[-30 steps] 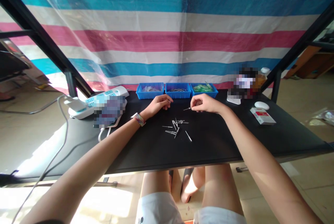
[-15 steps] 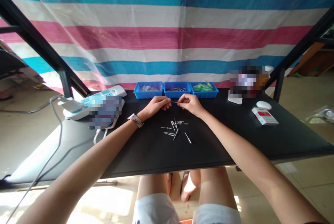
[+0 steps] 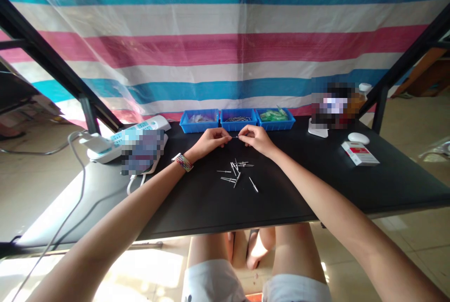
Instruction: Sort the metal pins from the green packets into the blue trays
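Note:
My left hand [image 3: 211, 143] and my right hand [image 3: 258, 140] face each other over the black table, just in front of the blue bins. Thumb and forefinger of each are pinched on opposite ends of one thin metal blind rivet [image 3: 235, 137]; only a short bit of it shows between the fingertips. Nearer to me lies a loose cluster of silvery blind rivets [image 3: 236, 167], several of them crossing one another. A single blind rivet [image 3: 253, 184] rests apart at the cluster's lower right. A woven band circles my left wrist.
Three blue bins stand in a row: one with clear bags [image 3: 181, 125], one with metal pieces [image 3: 222, 125], one with green packets [image 3: 258, 125]. Left are a power strip [image 3: 154, 124], a blurred phone [image 3: 142, 152] and cables. Right are a small box [image 3: 360, 153] and a white oval object [image 3: 358, 138].
My fingertips have drawn slightly closer together along the rivet, and my left fingers are a bit straighter. The view has shifted slightly; the loose rivets lie as before.

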`<state>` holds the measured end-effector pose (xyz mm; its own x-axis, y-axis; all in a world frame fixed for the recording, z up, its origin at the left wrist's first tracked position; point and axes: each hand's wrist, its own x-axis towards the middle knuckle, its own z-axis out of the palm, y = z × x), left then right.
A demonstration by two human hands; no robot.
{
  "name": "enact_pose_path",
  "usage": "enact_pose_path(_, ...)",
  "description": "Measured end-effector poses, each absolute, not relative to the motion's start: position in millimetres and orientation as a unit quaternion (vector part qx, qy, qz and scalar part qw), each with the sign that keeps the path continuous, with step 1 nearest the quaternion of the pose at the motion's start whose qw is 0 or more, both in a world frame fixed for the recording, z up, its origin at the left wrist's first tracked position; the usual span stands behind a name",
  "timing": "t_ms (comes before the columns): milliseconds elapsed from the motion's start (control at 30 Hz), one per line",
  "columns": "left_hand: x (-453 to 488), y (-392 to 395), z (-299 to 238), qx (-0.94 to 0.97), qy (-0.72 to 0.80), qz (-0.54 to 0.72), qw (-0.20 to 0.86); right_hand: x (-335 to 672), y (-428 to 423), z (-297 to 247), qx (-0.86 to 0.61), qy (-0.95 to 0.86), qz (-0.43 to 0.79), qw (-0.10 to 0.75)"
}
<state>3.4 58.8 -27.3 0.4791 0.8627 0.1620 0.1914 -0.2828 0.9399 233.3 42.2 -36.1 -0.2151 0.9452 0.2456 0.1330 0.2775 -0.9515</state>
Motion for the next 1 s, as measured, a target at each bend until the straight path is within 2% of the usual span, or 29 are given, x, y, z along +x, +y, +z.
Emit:
enact_pose_path(333,3.8,59.0,-27.6,0.71,0.355,0.368,0.484,235.0,41.9,-33.9,-0.405,-0.648,0.451,0.462)
enact_pose_path(533,3.5,60.4,-28.3,0.705,0.363,0.356,0.495,233.0,38.7,-32.1,-0.396,-0.635,0.452,0.486)
enact_pose_path(1000,1.3,60.9,-30.9,0.723,0.365,0.35,0.47,229.5,33.0,-34.0,-0.4,-0.63,0.434,0.504)
